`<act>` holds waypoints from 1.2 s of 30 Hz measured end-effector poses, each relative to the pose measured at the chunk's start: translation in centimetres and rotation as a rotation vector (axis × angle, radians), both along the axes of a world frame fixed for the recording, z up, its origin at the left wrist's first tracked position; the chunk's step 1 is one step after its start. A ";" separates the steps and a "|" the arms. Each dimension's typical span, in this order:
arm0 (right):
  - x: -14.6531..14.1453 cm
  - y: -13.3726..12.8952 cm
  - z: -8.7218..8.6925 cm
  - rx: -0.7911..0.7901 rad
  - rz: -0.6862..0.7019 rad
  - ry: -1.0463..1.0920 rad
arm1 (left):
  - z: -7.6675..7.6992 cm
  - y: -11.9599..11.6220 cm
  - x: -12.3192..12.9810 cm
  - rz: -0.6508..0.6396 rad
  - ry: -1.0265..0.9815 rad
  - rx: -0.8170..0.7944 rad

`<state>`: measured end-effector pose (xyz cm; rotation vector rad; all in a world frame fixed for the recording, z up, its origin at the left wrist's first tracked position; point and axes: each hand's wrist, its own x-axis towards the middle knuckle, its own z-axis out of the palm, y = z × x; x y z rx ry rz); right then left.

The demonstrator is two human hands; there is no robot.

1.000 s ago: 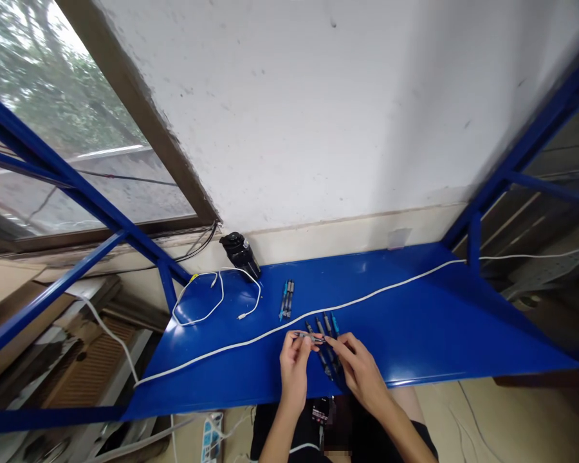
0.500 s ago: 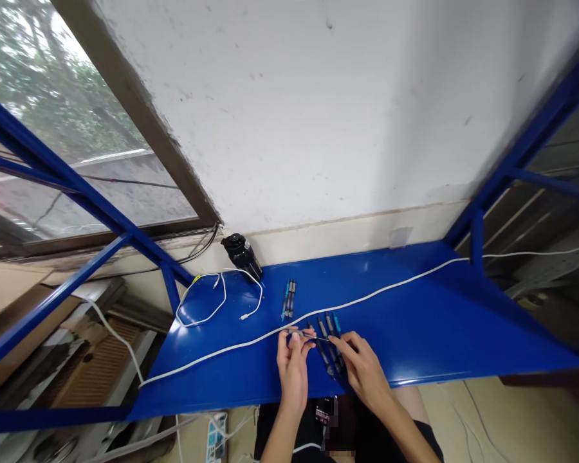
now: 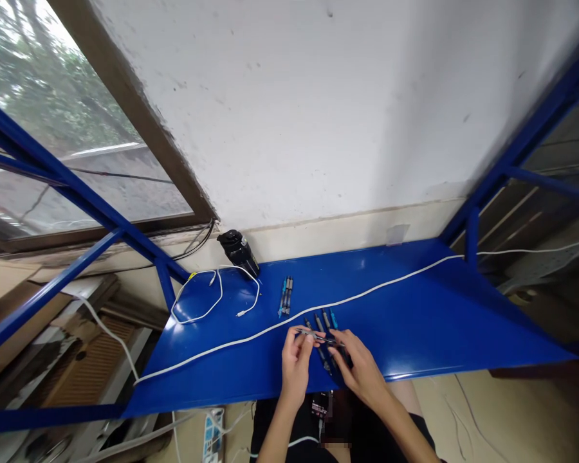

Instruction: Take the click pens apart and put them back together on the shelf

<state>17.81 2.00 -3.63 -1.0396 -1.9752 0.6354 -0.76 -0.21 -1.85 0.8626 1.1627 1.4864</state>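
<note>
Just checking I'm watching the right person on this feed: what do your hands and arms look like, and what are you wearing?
The left hand and right hand are bare, with no gloves, and no watch or band shows on either wrist. The forearms show no sleeves. Below them is a black garment with a thin white stripe.

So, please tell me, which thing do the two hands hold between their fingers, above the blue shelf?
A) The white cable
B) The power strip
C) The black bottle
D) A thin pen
D. The thin pen runs sideways between the fingers of the left hand and the right hand, above the blue shelf.
</note>
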 end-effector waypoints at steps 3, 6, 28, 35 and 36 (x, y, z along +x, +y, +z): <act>-0.1 0.1 -0.1 -0.055 -0.017 0.099 | 0.5 -0.1 -0.1 -0.061 0.082 -0.001; -0.1 0.2 0.4 -0.061 0.035 0.135 | 0.9 -0.1 -0.1 -0.100 0.120 -0.006; 0.3 -0.1 2.0 -0.153 0.119 0.070 | 1.3 -0.2 -0.2 -0.124 0.130 0.000; 0.2 0.1 1.8 -0.151 0.104 0.094 | 1.3 -0.2 -0.3 -0.127 0.129 0.000; 0.2 0.1 1.8 -0.150 0.111 0.089 | 1.3 -0.2 -0.3 -0.126 0.127 0.003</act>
